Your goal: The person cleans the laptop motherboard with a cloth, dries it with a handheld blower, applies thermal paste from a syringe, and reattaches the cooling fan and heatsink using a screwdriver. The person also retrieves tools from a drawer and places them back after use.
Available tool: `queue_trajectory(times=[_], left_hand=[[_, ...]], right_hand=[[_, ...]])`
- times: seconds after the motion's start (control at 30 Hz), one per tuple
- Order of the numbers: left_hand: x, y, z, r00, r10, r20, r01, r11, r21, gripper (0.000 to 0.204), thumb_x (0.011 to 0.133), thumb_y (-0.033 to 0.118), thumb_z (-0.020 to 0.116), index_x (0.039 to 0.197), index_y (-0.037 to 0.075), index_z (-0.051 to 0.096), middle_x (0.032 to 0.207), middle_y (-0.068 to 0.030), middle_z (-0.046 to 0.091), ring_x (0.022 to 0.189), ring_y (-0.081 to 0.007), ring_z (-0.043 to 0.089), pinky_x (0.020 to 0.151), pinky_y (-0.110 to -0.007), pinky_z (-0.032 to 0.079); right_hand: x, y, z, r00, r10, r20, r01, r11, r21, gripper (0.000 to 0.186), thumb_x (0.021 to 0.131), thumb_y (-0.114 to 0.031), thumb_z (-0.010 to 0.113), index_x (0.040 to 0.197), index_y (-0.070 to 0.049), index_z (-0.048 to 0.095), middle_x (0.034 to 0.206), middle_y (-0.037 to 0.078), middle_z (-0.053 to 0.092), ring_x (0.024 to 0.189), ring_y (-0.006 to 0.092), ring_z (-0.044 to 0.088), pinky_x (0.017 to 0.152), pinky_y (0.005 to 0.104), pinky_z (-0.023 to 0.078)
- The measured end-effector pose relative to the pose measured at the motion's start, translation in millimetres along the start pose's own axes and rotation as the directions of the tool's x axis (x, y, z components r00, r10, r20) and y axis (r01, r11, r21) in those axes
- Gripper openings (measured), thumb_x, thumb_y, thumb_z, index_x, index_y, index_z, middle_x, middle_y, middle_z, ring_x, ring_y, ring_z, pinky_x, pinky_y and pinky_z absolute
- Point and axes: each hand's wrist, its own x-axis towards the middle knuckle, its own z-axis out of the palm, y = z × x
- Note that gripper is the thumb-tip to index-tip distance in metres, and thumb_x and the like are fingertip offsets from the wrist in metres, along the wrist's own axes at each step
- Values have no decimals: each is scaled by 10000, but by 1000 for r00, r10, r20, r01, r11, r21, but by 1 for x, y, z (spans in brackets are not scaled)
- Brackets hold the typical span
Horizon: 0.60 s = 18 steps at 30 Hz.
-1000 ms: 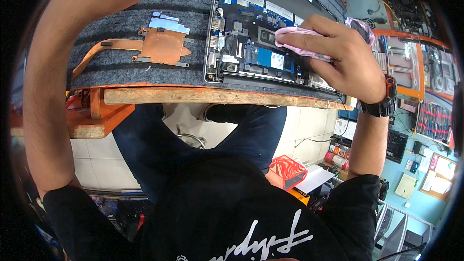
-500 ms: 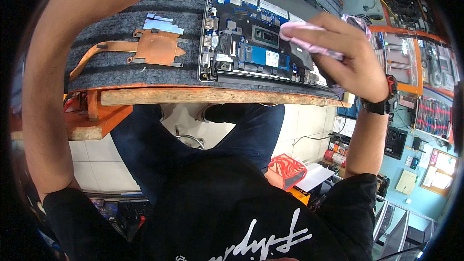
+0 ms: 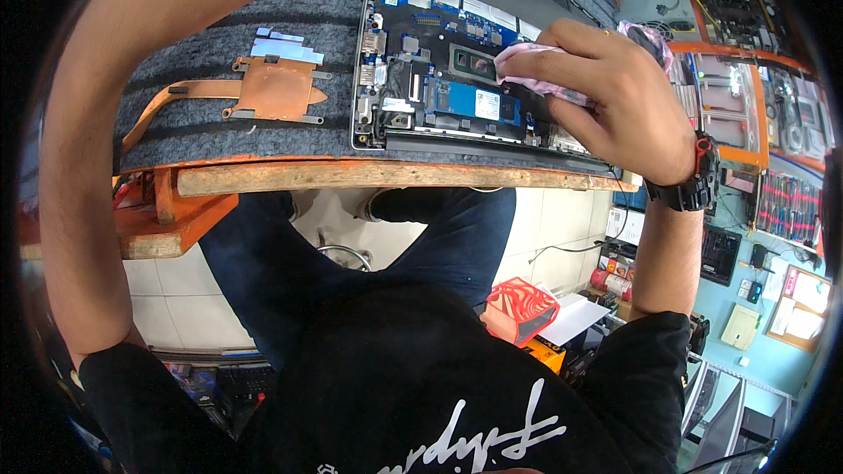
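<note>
An opened laptop base [image 3: 544, 61] lies on the grey mat, its circuit board exposed. My right hand [image 3: 619, 88] is closed on a folded pink cloth [image 3: 536, 70]. Under the fingertips, the cloth reaches over the right end of the processor chip [image 3: 472, 62]. Just nearer to me sits a blue SSD [image 3: 474, 102] with a white label. To the laptop's left rests a copper heat sink [image 3: 276, 89] with a flat heat pipe, apart from any hand. My left forearm [image 3: 176, 13] crosses the upper left, and its hand lies beyond the top edge.
A striped grey mat [image 3: 320, 13] covers the bench, whose front has a worn wooden edge [image 3: 395, 177]. Beyond my right wrist stand orange-framed shelves [image 3: 746, 114]. A red-and-white box [image 3: 520, 312] is low at the right, beside my legs.
My right hand and the cloth have moved a little left, so the cloth now overlaps the chip's right end. The laptop and heat sink appear slightly further left in the picture.
</note>
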Motion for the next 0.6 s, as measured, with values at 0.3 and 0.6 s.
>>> queue_trajectory(times=[0.3, 0.6], left_hand=[[-2, -4, -1, 1000, 21, -1, -21, 1000, -24, 198, 929, 175, 744, 854, -8, 734, 724, -115, 709, 622, -189, 659, 605, -305, 531], [1, -8, -2, 999, -18, 41, 20, 998, -57, 185, 926, 160, 742, 843, -6, 733, 717, -112, 707, 620, -182, 657, 602, -299, 529]], right_hand=[[3, 0, -4, 999, -15, 31, 15, 1000, 4, 272, 832, -55, 662, 1088, -108, 738, 939, 112, 643, 859, 337, 662, 732, 448, 533], [2, 5, -10, 1000, 10, 25, -13, 993, 119, 308, 825, -42, 655, 1118, -100, 729, 968, 112, 672, 886, 330, 676, 761, 414, 544]])
